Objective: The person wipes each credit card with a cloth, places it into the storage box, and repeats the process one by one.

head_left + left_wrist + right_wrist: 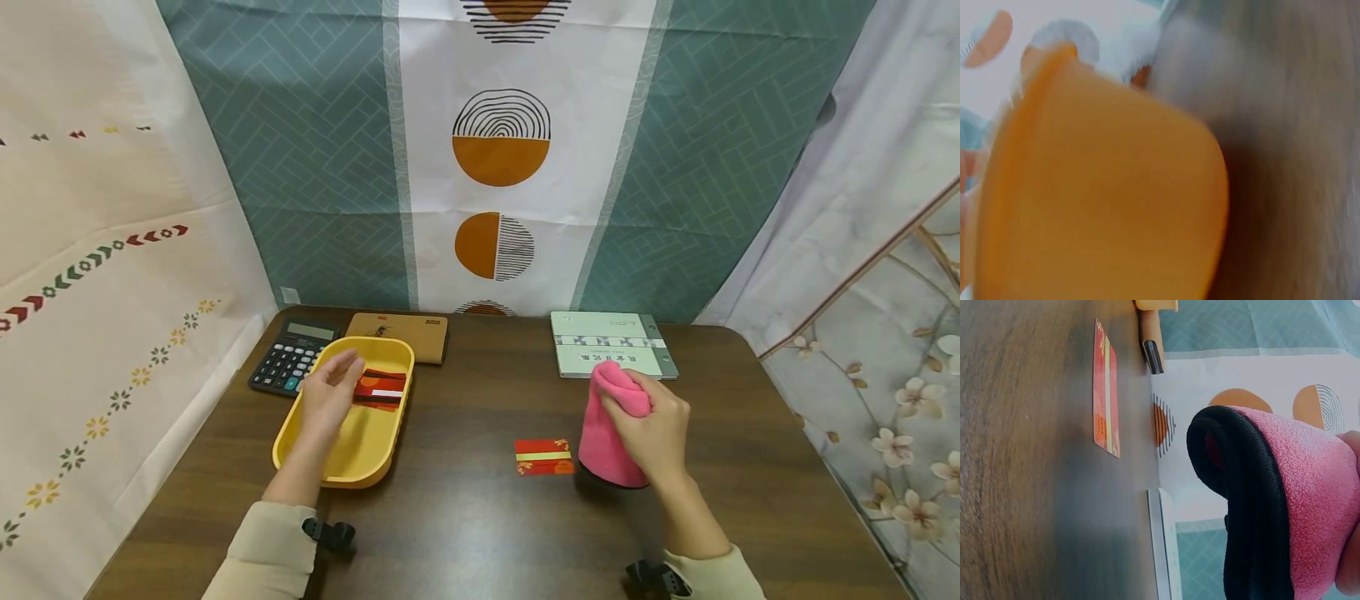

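My right hand (pixel 660 425) grips a folded pink cloth (pixel 609 450) by its top, and the cloth hangs down over the table. Its dark edging (pixel 1257 506) shows in the right wrist view, where the cloth is above the wood. To its left a red card (pixel 543 457) with a yellow stripe lies flat. On the other side, my left hand (pixel 330 396) is over the yellow tray (pixel 360 477), fingers loosely bent with nothing visible in them. Red cards (pixel 381 385) lie in that tray, partly hidden by the hand. The left wrist view is blurred.
A black calculator (pixel 288 358) sits left of the tray, and a brown notebook (pixel 431 333) behind it. Toward the back right lies a pale green booklet (pixel 600 329). Patterned curtains (pixel 330 167) hang along the table's back and sides.
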### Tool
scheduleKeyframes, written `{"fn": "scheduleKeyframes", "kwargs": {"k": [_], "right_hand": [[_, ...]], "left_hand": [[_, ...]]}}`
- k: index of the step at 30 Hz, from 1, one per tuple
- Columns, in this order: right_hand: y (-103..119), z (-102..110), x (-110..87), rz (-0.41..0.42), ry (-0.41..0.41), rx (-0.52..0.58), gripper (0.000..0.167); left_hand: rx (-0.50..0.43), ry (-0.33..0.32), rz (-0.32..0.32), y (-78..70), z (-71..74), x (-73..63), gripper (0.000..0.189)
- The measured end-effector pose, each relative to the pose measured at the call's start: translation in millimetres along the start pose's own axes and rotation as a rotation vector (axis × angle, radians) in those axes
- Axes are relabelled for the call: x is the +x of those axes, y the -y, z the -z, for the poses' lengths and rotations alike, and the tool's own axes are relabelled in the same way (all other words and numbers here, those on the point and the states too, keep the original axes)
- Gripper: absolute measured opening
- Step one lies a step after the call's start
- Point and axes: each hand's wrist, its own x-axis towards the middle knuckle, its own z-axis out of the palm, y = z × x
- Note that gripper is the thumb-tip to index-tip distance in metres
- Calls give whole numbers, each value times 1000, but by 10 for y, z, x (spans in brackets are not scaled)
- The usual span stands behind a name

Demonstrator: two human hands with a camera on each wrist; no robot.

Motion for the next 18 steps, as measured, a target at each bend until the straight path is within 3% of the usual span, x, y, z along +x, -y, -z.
{"fn": "scheduleKeyframes", "kwargs": {"k": [2,8,13,18], "right_hand": [[4,17,1,-23,11,11,41],[-2,47,2,-52,19,11,40],[-2,57,-5,-61,6,3,39],[-8,56,-8,-59,-10,-2,37]], "left_hand": [[-40,25,-62,-115,-64,-69,47],[-101,204,-230,-370,-320,-261,42],[-106,358,-318,-463,-565,-449,44],[-125,446,-413,-493,-794,-588,42]]}}
